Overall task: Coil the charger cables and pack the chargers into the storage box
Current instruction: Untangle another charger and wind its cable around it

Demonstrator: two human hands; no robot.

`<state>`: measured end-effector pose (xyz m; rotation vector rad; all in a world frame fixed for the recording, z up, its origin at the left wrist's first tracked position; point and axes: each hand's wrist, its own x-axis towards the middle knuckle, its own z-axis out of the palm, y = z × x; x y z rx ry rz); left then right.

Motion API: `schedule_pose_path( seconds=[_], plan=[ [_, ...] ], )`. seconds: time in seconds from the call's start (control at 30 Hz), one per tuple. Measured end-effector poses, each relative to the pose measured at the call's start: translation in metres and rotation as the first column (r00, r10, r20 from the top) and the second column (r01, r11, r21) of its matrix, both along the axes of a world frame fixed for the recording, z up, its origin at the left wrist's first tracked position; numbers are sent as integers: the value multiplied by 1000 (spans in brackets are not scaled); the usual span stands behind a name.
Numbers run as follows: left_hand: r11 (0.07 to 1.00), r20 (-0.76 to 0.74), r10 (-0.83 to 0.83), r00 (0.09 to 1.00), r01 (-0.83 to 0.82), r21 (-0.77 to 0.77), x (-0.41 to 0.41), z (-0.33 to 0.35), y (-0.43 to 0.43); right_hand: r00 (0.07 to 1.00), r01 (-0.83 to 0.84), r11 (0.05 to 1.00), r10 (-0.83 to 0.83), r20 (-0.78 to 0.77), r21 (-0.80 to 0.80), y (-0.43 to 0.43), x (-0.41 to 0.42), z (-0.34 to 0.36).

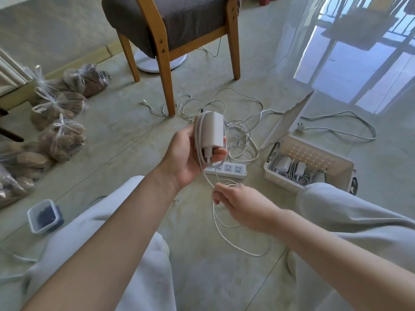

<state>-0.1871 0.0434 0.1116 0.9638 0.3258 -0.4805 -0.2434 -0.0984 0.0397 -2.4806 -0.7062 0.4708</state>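
Note:
My left hand grips a white charger upright at centre, with a few turns of its white cable wound round the block. Below it, my right hand pinches the loose part of that cable, which trails in loops down to the floor. The white storage box stands at the right with its lid open, and several coiled chargers lie inside. More tangled white cables lie on the floor behind the charger.
A white power strip lies on the floor under my left hand. A wooden chair stands behind. Plastic bags sit at the left, a small lidded container near my left knee. A plugged cord runs at right.

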Motion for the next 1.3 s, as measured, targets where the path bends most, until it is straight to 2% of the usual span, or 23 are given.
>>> schedule_pose_path(
  seconds=[0.07, 0.13, 0.2, 0.27, 0.37, 0.47, 0.53, 0.57, 0.7, 0.87, 0.9, 0.93, 0.97, 1.03, 1.1, 1.13, 1.2, 1.27, 1.3],
  plan=[
    [993, 39, -103, 994, 100, 61, -1, 2, 2, 999, 42, 996, -43, -16, -74, -11, 13, -3],
    [960, 111, -222, 969, 197, 199, -2, 4, 6, 996, 79, 990, -82, -19, -114, -19, 22, 0],
    [888, 199, -344, 918, 249, 387, -3, 2, 11, 991, 133, 985, -133, -1, -109, -25, 31, 3],
    [809, 267, -417, 869, 221, 544, -4, 0, 15, 982, 190, 978, -189, 10, -82, -29, 38, 5],
    [633, 295, -520, 801, 130, 763, -6, -2, 19, 968, 250, 960, -246, 46, -127, -30, 42, 6],
    [364, 194, -624, 757, 61, 929, -6, -12, 23, 951, 295, 948, -279, 133, -118, -28, 43, 8],
    [207, 126, -661, 740, 18, 978, -4, -19, 25, 936, 326, 940, -306, 175, -101, -26, 44, 10],
    [157, 105, -667, 737, 1, 988, -4, -23, 25, 929, 339, 936, -317, 190, -95, -25, 45, 12],
    [55, 100, -650, 753, -84, 995, 0, -32, 22, 917, 350, 937, -343, 204, -1, -15, 39, 22],
    [5, 100, -550, 829, -117, 993, 7, -47, 17, 954, 231, 968, -245, 173, 97, 3, 14, 22],
    [21, 98, -522, 847, -102, 995, 9, -50, 15, 964, 200, 973, -217, 154, 118, 5, 9, 22],
    [80, 111, -480, 870, -82, 993, 11, -53, 14, 972, 163, 977, -183, 147, 136, 8, 5, 21],
    [185, 136, -413, 900, -64, 981, 13, -54, 12, 978, 120, 983, -142, 152, 142, 9, 0, 20],
    [475, 147, -217, 965, -27, 879, 16, -51, 6, 985, 20, 994, -38, 171, 103, 14, -10, 18],
    [751, 66, -61, 996, 2, 660, 17, -45, 2, 988, -27, 998, 17, 151, 63, 19, -18, 14],
    [840, 23, -25, 999, 8, 542, 16, -40, 0, 991, -21, 999, 14, 137, 46, 21, -19, 11],
    [952, -51, -8, 999, 23, 306, 13, -31, -3, 991, -11, 1000, 11, 134, 0, 20, -16, 6],
    [989, -89, -36, 995, 48, 140, 12, -27, -4, 992, -21, 999, 24, 122, -26, 16, -8, 1],
    [991, -86, -62, 994, 71, 111, 12, -24, -4, 995, -21, 1000, 23, 95, -24, 13, -2, -1]
  ],
)
